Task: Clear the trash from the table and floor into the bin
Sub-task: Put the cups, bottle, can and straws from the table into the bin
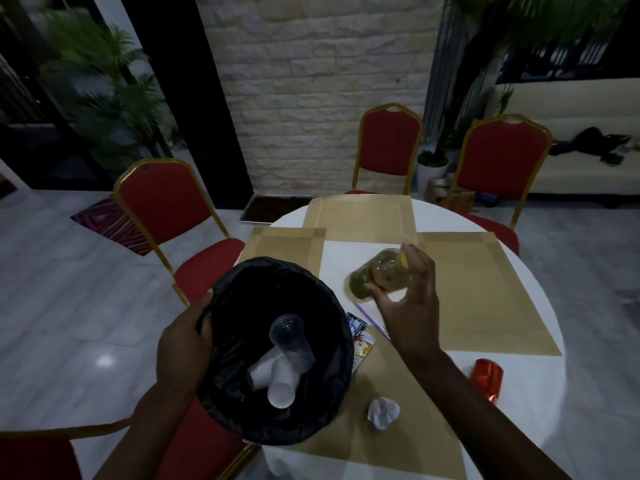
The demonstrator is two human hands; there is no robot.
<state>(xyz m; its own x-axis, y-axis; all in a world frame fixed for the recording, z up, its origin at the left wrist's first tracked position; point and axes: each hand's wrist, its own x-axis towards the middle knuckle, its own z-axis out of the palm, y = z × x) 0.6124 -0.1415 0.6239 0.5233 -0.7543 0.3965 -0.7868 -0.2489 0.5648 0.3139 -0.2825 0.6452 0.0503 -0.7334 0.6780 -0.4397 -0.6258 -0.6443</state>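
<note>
One clear bottle [384, 277] held above the table [540, 306], just right of the bin [277, 351], tipped on its side with the yellow cap end up by the fingertips. Looks like thin plastic: light, a bit springy, likely slick, with greenish dregs inside that could shift or drip if the cap is loose. Best held round the middle, as now, not by the cap. Right hand [408, 299] wrapped over it from above, fingers [417, 261] curled round the body, thumb under the lower side.

Left hand [183, 341] gripping the bin rim through the black liner, holding the bin tilted toward the table edge. Already inside: clear cups [291, 341] and white cups [280, 386], all light and easily crushed.

Still on the table: crumpled paper ball [382, 412], soft and weightless, an easy pinch; crushed red can [486, 377] near the right edge, stiff, possibly sharp at the creases; printed wrapper [360, 337] partly hidden behind the bin, flat and flimsy, needing a fingernail lift or a slide to the edge. Thin purple straw [375, 322] beside it. Red chairs [166, 206] around the table. Floor trash not visible from here.
</note>
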